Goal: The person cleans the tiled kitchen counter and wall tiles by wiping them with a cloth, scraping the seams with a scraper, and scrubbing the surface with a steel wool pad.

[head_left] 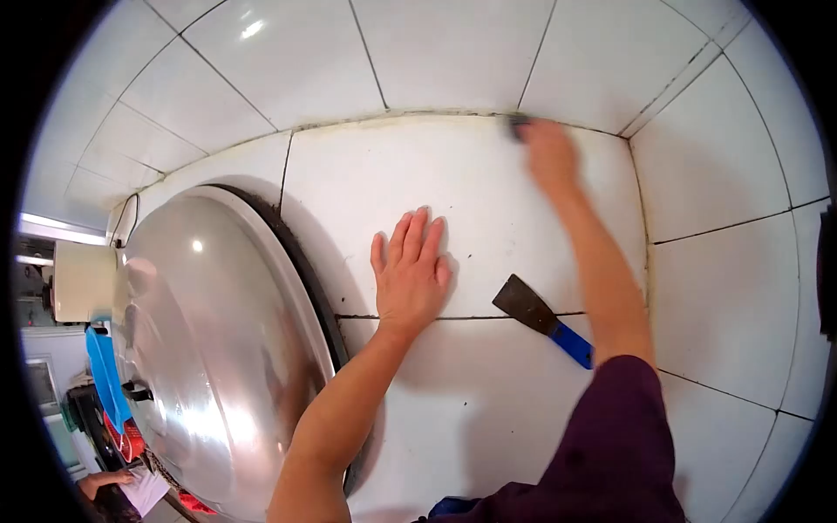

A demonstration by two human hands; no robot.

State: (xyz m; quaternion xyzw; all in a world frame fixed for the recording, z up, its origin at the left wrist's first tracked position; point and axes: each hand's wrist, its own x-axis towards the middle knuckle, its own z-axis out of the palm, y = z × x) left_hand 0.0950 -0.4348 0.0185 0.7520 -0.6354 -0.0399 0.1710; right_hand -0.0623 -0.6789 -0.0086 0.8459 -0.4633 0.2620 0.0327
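Observation:
My left hand (411, 277) lies flat on the white tiled surface (392, 174), fingers spread, holding nothing. Farther off to the right, my right hand (551, 152) is blurred by motion, its fingers closed on a small dark object (519, 127). That object touches the grimy seam where the surface meets the back wall. A scraper (534, 310) with a dark, broad blade and a blue handle rests on the tiles between my arms, touched by neither hand. Small dark specks are scattered about on the tiles.
A large domed metal lid (218, 331) with a dark rim takes up the left side. Tiled walls (462, 52) stand behind and to the right. At the lower left are a blue item (105, 375), a red basket (126, 438) and another person's arm (103, 479) beside white paper.

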